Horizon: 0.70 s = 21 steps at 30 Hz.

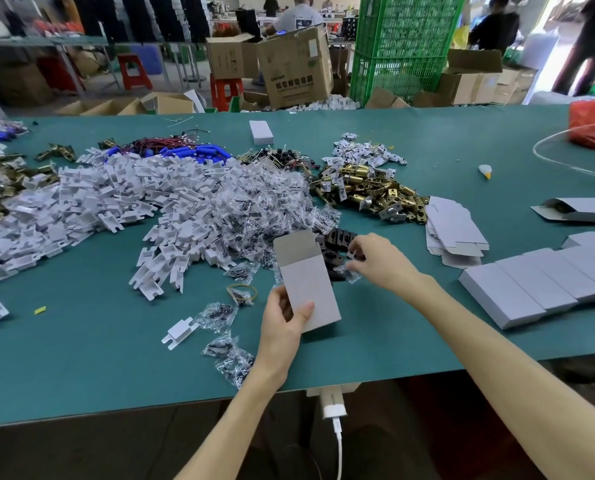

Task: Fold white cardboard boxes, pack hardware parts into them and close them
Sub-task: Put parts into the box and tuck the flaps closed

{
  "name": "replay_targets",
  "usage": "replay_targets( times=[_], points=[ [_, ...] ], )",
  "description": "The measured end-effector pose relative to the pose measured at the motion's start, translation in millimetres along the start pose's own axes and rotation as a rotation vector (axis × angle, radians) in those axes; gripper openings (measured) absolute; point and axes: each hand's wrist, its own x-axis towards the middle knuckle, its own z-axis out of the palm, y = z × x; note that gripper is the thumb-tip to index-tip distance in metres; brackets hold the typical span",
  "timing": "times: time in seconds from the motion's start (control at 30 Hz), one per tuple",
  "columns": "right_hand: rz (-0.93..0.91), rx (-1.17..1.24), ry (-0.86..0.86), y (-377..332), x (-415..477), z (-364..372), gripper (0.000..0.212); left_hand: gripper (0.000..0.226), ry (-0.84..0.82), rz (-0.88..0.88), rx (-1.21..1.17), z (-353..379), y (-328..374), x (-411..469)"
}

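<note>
My left hand (285,315) grips a folded white cardboard box (308,287) by its lower end, thumb across the front, with its top flap (296,247) standing open. My right hand (379,259) is just right of the box mouth and pinches a small clear bag of parts (349,271) over a cluster of black parts (337,242). Heaps of white plastic pieces (116,199), clear screw bags (254,199) and brass latches (368,190) lie beyond on the green table (98,341).
Closed white boxes (531,282) line up at the right, with flat box blanks (451,230) behind them and one open box (580,209) farther right. A red bag (593,121) sits at the far right. Loose screw bags (226,351) lie near the table's front edge.
</note>
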Motion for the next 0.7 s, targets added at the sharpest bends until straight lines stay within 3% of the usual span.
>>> replay_targets(
  times=[0.1, 0.33, 0.53, 0.7],
  points=[
    [0.023, -0.027, -0.064, 10.3, 0.4, 22.6, 0.038, 0.033, -0.002, 0.003, 0.004, -0.2, 0.1, -0.2],
    [0.009, -0.007, 0.007, 15.8, 0.5, 27.1, 0.029, 0.036, -0.024, 0.005, 0.020, -0.3, 0.5, -0.6],
    [0.041, 0.447, 0.136, 5.6, -10.6, 8.2, 0.028, 0.038, -0.053, 0.040, 0.045, -0.6, 4.0, -2.5],
    [-0.081, 0.667, 0.294, -21.4, -18.4, -28.4, 0.021, 0.035, -0.051, 0.040, 0.052, 1.2, 6.9, -3.5]
  ],
)
